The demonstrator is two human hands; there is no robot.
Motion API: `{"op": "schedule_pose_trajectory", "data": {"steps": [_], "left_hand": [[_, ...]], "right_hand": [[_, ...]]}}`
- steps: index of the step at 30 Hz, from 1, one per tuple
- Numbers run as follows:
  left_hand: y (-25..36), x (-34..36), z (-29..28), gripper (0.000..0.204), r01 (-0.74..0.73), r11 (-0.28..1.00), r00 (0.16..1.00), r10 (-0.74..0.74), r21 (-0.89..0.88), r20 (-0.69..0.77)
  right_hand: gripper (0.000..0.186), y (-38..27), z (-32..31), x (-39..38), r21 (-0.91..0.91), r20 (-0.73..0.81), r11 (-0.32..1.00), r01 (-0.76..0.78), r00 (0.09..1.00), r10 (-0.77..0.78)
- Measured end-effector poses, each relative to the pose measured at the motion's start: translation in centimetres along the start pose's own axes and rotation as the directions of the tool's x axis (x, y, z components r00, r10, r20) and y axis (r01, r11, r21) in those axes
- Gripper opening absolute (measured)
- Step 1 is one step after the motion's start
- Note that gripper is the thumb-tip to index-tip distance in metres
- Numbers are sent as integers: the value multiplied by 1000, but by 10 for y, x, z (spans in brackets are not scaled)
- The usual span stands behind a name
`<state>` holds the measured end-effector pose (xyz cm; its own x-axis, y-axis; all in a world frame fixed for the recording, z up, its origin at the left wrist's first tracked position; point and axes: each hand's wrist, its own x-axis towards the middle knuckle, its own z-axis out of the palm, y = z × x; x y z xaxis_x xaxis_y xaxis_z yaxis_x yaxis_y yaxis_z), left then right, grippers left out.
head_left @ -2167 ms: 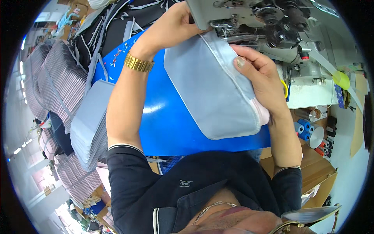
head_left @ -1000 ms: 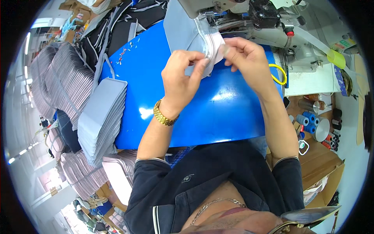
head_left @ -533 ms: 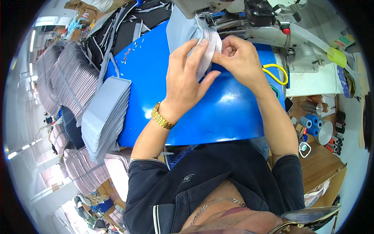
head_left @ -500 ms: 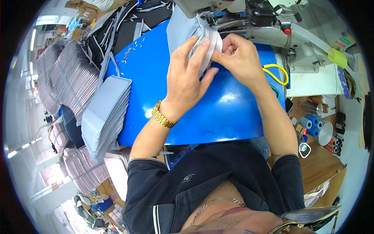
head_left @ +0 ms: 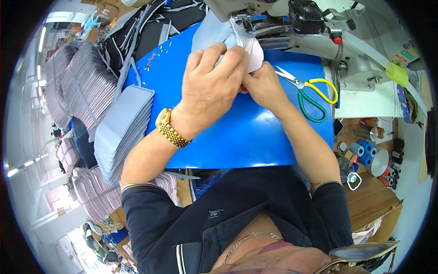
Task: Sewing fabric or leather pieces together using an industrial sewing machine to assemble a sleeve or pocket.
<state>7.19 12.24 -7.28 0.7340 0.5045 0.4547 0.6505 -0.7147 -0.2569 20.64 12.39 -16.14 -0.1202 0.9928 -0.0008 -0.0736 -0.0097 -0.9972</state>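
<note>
A light grey fabric piece (head_left: 209,33) with a pale pinkish panel (head_left: 253,54) along its right side lies under the head of the sewing machine (head_left: 269,27). Bent over its near edge is my left hand (head_left: 212,80), fingers curled and closed on the fabric. My right hand (head_left: 264,86) pinches the lower tip of the pale panel close beside the left fingertips. The fingertips of both hands are partly hidden. To the right of my right hand lies a pair of scissors (head_left: 299,85) with one yellow and one green handle, blades apart.
A stack of grey panels (head_left: 123,123) leans at the blue table's (head_left: 237,141) left edge. Beyond it stand bundled striped piles (head_left: 82,86). Black fabric with grey strips (head_left: 146,41) lies at the back left. Blue thread spools (head_left: 365,153) sit at the right.
Both hands have drawn nearer to me and come together at the fabric's near edge. My left fingers have curled from a spread pose. My right hand no longer covers the scissors' blades.
</note>
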Motion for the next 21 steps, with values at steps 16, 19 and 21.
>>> {"op": "schedule_pose_trajectory", "data": {"steps": [16,19,21], "left_hand": [[19,15,58,19,307,853,866,-434,-422,-248],[22,18,63,18,336,841,841,-471,-423,-268],[23,20,64,17,327,845,827,-472,-422,-304]], "right_hand": [[37,32,4,29,-76,-3,977,201,979,-202],[35,32,6,30,-106,-92,943,315,941,-325],[33,34,6,29,-9,-114,963,268,957,-267]]}}
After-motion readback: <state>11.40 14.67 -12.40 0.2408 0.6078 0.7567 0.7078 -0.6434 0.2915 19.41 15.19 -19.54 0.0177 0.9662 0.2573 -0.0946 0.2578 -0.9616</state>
